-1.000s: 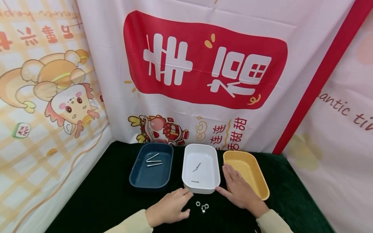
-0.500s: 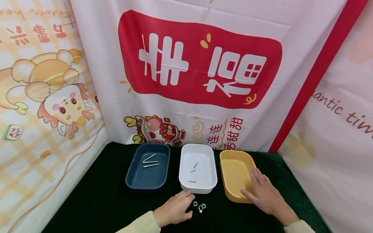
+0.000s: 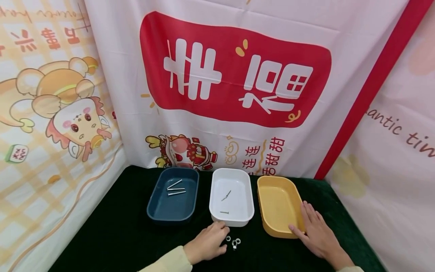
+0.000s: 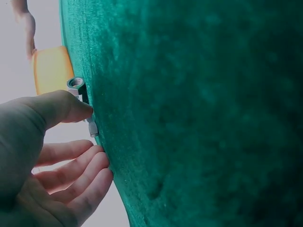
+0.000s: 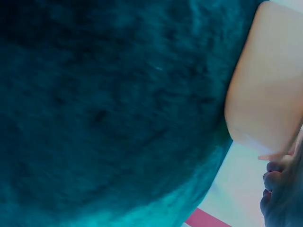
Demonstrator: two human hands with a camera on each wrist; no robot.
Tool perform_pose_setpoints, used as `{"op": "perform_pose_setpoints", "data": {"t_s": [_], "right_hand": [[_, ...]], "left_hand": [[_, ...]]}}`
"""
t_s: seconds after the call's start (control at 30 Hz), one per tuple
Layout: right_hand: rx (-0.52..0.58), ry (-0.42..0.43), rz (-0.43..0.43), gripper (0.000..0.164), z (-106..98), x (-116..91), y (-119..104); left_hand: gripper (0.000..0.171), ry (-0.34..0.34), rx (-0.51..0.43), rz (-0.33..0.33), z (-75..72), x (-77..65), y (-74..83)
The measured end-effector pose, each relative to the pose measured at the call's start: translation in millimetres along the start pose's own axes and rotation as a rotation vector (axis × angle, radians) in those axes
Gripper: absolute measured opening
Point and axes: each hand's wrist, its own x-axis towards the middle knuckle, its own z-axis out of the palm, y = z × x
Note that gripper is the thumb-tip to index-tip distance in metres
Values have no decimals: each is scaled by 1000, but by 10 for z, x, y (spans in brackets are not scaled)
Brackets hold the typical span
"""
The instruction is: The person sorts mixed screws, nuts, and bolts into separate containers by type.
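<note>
In the head view my left hand [image 3: 207, 243] lies low over the dark green cloth, just in front of the white tray [image 3: 232, 189]. Several metal nuts [image 3: 234, 247] lie right beside its fingertips. The left wrist view has a gap between thumb and loosely bent fingers, with a nut [image 4: 80, 90] beyond the thumb; nothing is gripped. My right hand [image 3: 317, 232], fingers extended, touches the right side of the yellow tray [image 3: 280, 206]. The right wrist view catches only part of that hand [image 5: 274, 184], beside the tray's wall [image 5: 265, 85].
At the left stands a blue tray [image 3: 170, 207] with 3 long screws [image 3: 176, 193]. The white tray between holds a few small screws [image 3: 224, 212]. A printed cloth backdrop [image 3: 234, 75] rises directly behind the trays, and green cloth [image 3: 112, 234] covers the table.
My right hand has moved from the yellow tray's left side to its right side. The yellow tray has turned straighter, its near end shifting left. My left hand has shifted slightly right, closer to the nuts.
</note>
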Motion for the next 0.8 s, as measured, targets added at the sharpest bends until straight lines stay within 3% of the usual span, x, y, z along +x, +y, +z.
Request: {"op": "perform_pose_setpoints", "data": {"t_s": [0.8], "right_hand": [[3, -8, 2, 106, 88, 1, 38]], "left_hand": [[12, -13, -32, 7, 56, 127, 13]]}}
